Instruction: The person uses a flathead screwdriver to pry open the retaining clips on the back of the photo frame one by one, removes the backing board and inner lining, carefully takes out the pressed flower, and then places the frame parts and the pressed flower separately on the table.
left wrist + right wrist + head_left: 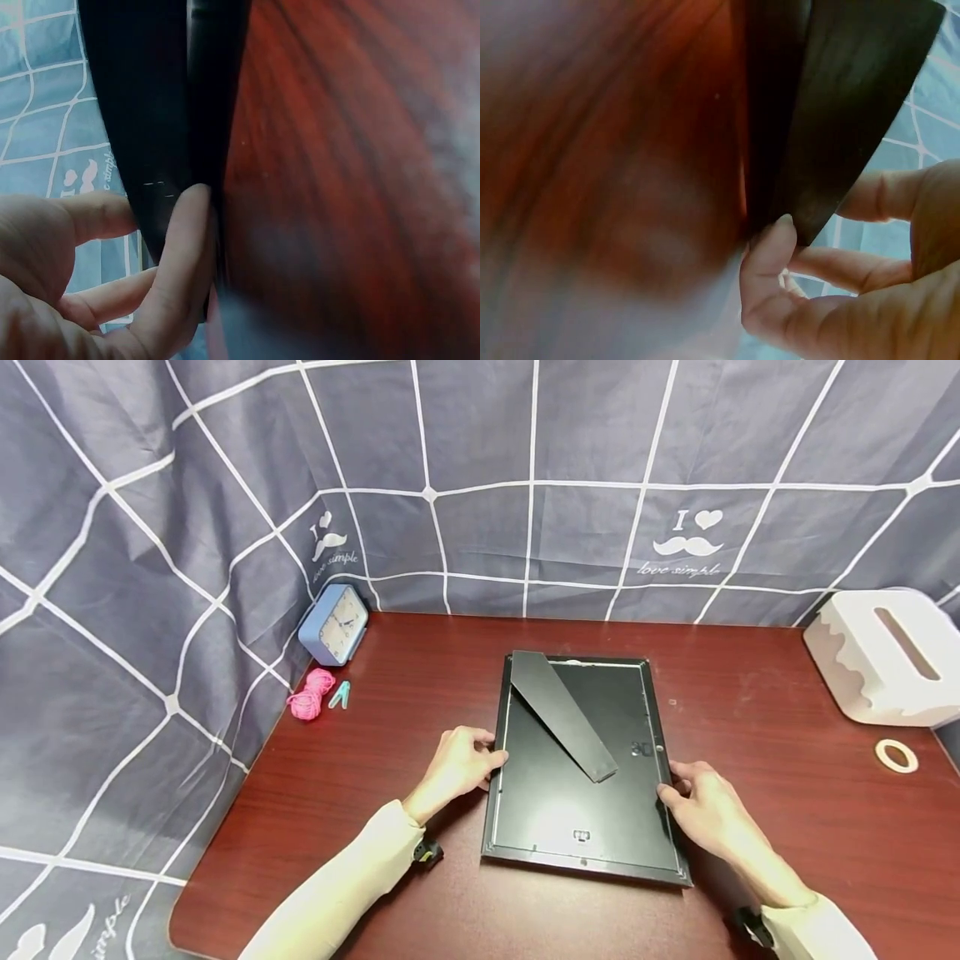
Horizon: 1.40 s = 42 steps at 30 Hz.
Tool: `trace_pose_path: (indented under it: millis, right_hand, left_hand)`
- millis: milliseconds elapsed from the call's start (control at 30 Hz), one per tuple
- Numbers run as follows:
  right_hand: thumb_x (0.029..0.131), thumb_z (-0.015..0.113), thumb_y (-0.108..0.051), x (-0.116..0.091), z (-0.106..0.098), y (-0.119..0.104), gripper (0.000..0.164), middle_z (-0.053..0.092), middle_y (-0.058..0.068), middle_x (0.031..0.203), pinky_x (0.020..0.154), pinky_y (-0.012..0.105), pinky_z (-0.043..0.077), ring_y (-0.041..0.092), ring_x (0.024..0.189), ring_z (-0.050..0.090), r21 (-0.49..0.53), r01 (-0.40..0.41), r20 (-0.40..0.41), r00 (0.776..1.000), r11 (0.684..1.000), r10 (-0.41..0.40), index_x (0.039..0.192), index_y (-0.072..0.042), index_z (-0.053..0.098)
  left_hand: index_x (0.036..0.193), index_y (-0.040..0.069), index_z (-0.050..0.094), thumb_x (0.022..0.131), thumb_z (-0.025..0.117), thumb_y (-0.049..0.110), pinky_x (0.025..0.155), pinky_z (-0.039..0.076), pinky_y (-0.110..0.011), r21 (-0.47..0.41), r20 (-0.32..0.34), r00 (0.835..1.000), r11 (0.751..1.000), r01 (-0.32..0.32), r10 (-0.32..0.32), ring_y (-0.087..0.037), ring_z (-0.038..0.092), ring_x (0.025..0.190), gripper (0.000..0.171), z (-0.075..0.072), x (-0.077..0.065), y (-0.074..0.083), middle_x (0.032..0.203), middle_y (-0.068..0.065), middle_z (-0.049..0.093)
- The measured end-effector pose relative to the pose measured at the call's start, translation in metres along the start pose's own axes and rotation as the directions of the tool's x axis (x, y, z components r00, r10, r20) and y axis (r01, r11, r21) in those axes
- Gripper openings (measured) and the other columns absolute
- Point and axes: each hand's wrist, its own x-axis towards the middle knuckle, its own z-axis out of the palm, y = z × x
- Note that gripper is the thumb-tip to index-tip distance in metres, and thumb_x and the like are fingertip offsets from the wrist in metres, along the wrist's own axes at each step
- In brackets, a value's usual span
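Note:
A black picture frame [540,810] lies back side up on the table, with its long sides running away from me. Its grey stand leg [564,714] slants across the backing board from the upper left. My left hand [459,764] grips the left edge, thumb on top and fingers against the side. On the opposite edge, slightly lower, my right hand [708,808] holds the frame the same way. In the left wrist view, fingertips [191,225] curl under the dark frame border [139,97]. The right wrist view shows a curled finger [769,270] at the border [855,97] too.
Towards the back left of the reddish-brown table [427,668] stand a blue alarm clock [335,624], pink yarn [311,694] and a teal clip [340,695]. At right are a white tissue box [885,652] and a cream tape ring [896,756]. A grey checked curtain [585,543] hangs behind.

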Motion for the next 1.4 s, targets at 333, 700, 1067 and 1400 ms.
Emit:
trace_pose_path:
  millis: [333,700,1067,1400]
  right_hand:
    - [0.102,0.067,-0.012,0.003,0.001,0.002,0.052,0.066,0.038,0.125,0.091,0.055,0.06,0.044,0.107,0.071,-0.03,0.014,0.034,0.999,0.999,-0.013,0.141,0.022,0.057]
    - [0.103,0.068,-0.014,0.002,0.003,0.004,0.053,0.065,0.038,0.126,0.092,0.058,0.061,0.045,0.108,0.072,-0.022,0.012,0.046,0.999,1.0,-0.011,0.142,0.021,0.057]
    - [0.103,0.075,-0.018,-0.024,-0.017,0.018,0.051,0.076,0.029,0.121,0.087,0.022,0.061,0.029,0.1,0.081,-0.021,0.044,-0.189,0.981,0.999,-0.047,0.142,0.011,0.062]
    - [0.096,0.078,-0.015,-0.073,-0.06,0.08,0.046,0.069,0.005,0.105,0.064,0.002,0.03,-0.038,0.085,0.028,-0.037,-0.069,-0.565,0.824,0.997,0.036,0.134,0.009,0.068]
  left_hand:
    - [0.125,0.004,0.081,0.09,0.073,0.02,0.077,0.064,-0.03,0.288,-0.07,0.991,0.953,-0.092,0.117,-0.003,0.067,0.055,0.04,0.011,0.019,-0.018,0.065,0.008,0.07]
    - [0.105,0.011,0.083,0.088,0.073,0.023,0.069,0.054,-0.027,0.391,-0.079,0.986,0.914,-0.106,0.148,-0.014,0.061,0.073,0.024,0.022,0.033,-0.04,0.063,0.012,0.058]
    - [0.151,0.001,0.061,0.1,0.077,0.013,0.057,0.068,-0.029,0.024,0.138,0.99,0.999,0.021,-0.024,-0.019,0.078,0.06,0.054,-0.01,-0.01,0.0,0.091,-0.01,0.077]
    - [0.158,-0.002,0.051,0.093,0.084,0.008,0.059,0.071,-0.034,-0.112,0.235,0.967,0.986,0.124,-0.095,-0.019,0.078,0.061,0.073,-0.012,-0.034,-0.009,0.092,-0.011,0.071]
